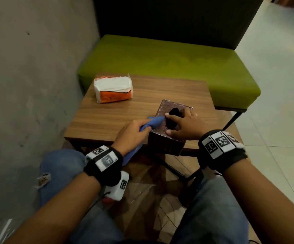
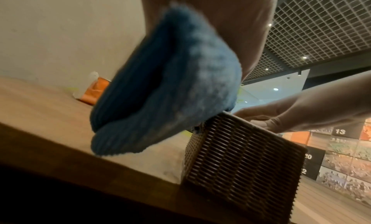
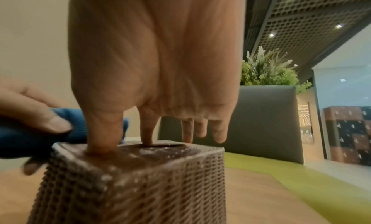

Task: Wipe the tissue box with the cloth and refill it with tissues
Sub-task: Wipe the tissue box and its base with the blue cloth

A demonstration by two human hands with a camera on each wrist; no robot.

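Both hands work the tissue box (image 1: 169, 127) at the table's (image 1: 107, 120) near edge: right hand (image 1: 185, 125) spread flat steadying its top, left hand (image 1: 132, 136) bunched around the cloth (image 1: 153, 122), wiping its left edge.

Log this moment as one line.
phase: wiping | left hand: grips cloth against tissue box | right hand: steadies box top | tissue pack: untouched, table

Dim, warm indoor light; small ceiling spots (image 3: 339, 26) glare and the floor (image 1: 274, 76) at right is brighter. The wide lenses bend the edges. The cloth (image 2: 166, 84) is motion-blurred.
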